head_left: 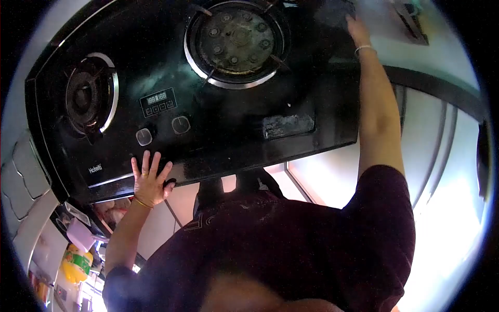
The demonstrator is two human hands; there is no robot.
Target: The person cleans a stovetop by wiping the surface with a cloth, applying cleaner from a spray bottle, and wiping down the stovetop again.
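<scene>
Head | stove (223, 125) under left grip (150, 181) | right-grip (358, 32) contact unclear

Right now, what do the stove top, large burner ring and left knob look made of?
Stove top: glossy black, mirrors light; probably glass. Large burner ring: bright silvery glint; likely polished metal. Left knob: greyish, pale rim; metal or plastic, unclear.

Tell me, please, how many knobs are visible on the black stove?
2: the left knob, just beyond the left hand, and the right knob, near the display panel.
</scene>
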